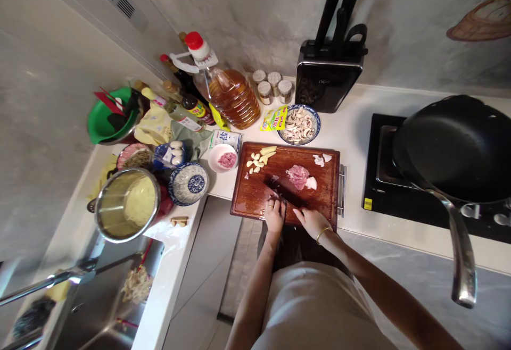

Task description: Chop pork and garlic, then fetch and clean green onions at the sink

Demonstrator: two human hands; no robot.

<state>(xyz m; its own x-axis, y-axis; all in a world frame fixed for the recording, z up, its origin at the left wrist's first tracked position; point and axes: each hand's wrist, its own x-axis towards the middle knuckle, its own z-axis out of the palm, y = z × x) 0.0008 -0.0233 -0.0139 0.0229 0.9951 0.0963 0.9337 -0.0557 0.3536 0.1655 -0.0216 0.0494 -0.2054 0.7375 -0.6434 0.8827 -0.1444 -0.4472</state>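
A wooden cutting board (255, 196) lies on the white counter. Raw pink meat (298, 175) sits at its middle, garlic cloves (254, 165) and pale ginger strips (268, 152) at its far left. My right hand (312, 219) is closed around the handle of a dark knife (281, 191) whose blade lies across the board, pointing left and away. My left hand (275, 213), fingers curled, rests on the board beside the blade, pressing something small I cannot make out.
A bowl of sliced mushrooms (299, 124), a knife block (328, 76), an oil jug (229, 94) and spice jars stand behind the board. A small dish of meat (224, 159), bowls and a metal pot (126, 203) crowd the left. A black pan (455, 148) sits on the cooktop.
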